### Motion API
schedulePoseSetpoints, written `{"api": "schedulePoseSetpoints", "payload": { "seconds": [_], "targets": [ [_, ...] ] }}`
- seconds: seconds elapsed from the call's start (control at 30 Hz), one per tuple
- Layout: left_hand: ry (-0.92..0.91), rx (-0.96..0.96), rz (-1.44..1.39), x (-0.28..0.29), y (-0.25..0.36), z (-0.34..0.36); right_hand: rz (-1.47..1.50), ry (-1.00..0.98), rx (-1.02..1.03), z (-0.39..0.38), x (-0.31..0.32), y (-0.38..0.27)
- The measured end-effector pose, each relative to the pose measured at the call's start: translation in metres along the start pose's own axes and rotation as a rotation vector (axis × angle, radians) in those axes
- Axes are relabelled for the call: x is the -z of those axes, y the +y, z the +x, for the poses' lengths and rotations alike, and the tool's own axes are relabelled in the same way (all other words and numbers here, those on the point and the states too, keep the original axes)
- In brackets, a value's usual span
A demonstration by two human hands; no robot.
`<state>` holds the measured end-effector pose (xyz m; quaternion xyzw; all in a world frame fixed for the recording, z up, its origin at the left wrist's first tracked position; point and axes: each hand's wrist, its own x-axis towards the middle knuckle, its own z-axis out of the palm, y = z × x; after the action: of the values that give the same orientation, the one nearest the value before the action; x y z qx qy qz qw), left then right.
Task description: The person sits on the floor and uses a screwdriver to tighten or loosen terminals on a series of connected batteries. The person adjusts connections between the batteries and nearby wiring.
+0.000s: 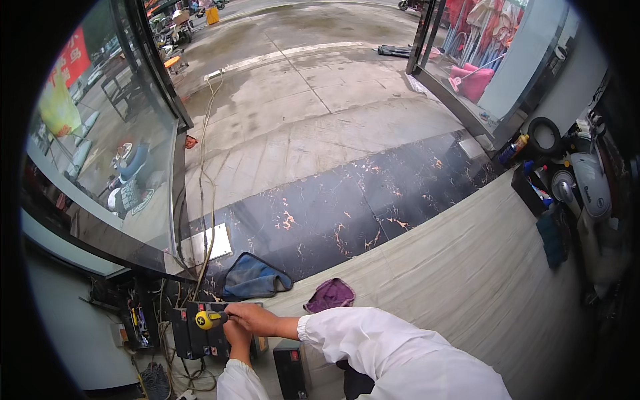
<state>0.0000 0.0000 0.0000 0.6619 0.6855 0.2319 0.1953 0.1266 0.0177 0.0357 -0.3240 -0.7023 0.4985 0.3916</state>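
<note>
My right hand reaches across from the right, its fingers closed at the inner end of a screwdriver with a yellow and black handle. The handle's rounded end points left and up. Just below, my left hand is closed close against the right one; what its fingers hold is hidden. Under both hands stands a group of black block batteries with red terminal corners. Another black battery stands apart to their right, close to my right sleeve.
Beyond the batteries lie a blue-grey cloth and a purple cloth. Cables run along the left door frame and out the doorway. At left, a box holds tools. Bottles, a black ring and a grey appliance crowd the right wall.
</note>
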Motion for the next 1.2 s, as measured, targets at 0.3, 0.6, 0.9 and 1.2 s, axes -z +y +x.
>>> {"api": "schedulePoseSetpoints", "payload": {
  "seconds": [0.3,0.6,0.9,1.2],
  "targets": [
    [-0.011,0.198,-0.164,0.042,-0.003,-0.038,0.460,0.132,-0.202,-0.007,0.007,-0.018],
    [-0.066,0.429,-0.654,0.089,-0.063,-0.083,0.606,0.130,-0.221,0.014,0.012,-0.036],
    [-0.098,1.013,-1.584,0.147,-0.115,-0.199,0.458,-0.060,-0.241,-0.014,-0.004,-0.046],
    [-0.117,1.241,-1.201,0.036,-0.178,-0.264,0.135,-0.263,-0.383,-0.047,-0.001,-0.082]
  ]
}}
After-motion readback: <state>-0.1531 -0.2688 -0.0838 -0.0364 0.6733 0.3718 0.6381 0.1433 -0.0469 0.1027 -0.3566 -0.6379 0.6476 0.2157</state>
